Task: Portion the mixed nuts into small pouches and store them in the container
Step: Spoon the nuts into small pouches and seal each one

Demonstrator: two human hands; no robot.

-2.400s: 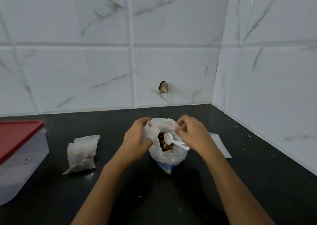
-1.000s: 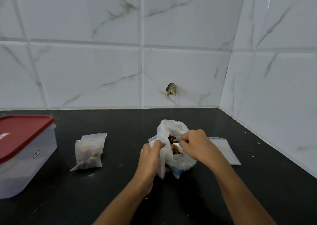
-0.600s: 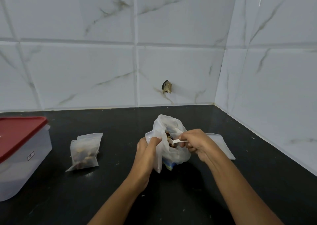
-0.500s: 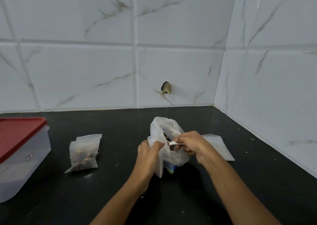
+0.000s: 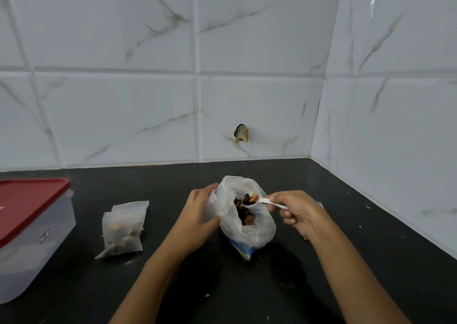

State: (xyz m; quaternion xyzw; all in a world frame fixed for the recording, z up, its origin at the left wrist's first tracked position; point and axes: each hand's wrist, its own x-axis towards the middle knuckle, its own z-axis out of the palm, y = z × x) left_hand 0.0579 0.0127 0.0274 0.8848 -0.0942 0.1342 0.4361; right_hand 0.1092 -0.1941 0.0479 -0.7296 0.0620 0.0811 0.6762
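Observation:
A translucent plastic bag of mixed nuts stands open on the black counter. My left hand grips the bag's left rim and holds its mouth wide. My right hand pinches the handle of a small white spoon, whose bowl carries a few nuts just above the bag's mouth. A filled small pouch lies to the left. The clear container with a red lid sits shut at the far left. An empty pouch is mostly hidden behind my right hand.
White marble tile walls meet in a corner at the back right, close behind the bag. A dark chipped spot marks the back wall. Crumbs dot the counter in front.
My right hand has drawn the spoon up out of the bag with nuts in its bowl. My left hand has shifted from the front fold to the bag's left rim, opening the mouth wider.

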